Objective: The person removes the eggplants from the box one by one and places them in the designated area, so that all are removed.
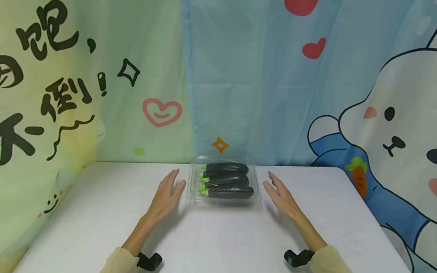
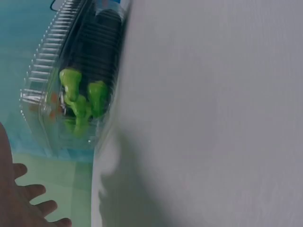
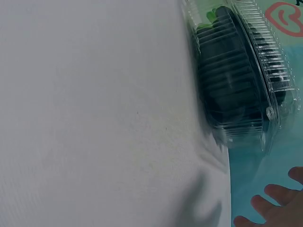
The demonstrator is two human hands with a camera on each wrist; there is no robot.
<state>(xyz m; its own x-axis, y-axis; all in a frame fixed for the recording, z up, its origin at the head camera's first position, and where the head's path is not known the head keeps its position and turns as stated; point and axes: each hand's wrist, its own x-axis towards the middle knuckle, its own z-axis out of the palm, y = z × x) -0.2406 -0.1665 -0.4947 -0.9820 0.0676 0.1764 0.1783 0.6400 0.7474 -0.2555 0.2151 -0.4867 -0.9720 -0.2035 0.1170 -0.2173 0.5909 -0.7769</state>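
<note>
From my remote post, I see a clear plastic box (image 1: 194, 194) of dark eggplants (image 1: 227, 180) at the bench's (image 1: 209, 247) far edge. My left hand (image 1: 165, 196) and right hand (image 1: 283, 198) flank it, fingers extended, touching nothing. I judge it light, slick and easily dented, best held by both short sides. A printed curtain (image 1: 238, 78) behind may crowd its back.

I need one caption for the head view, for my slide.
Left hand and right hand flank a clear box of dark eggplants on a white table.
</note>
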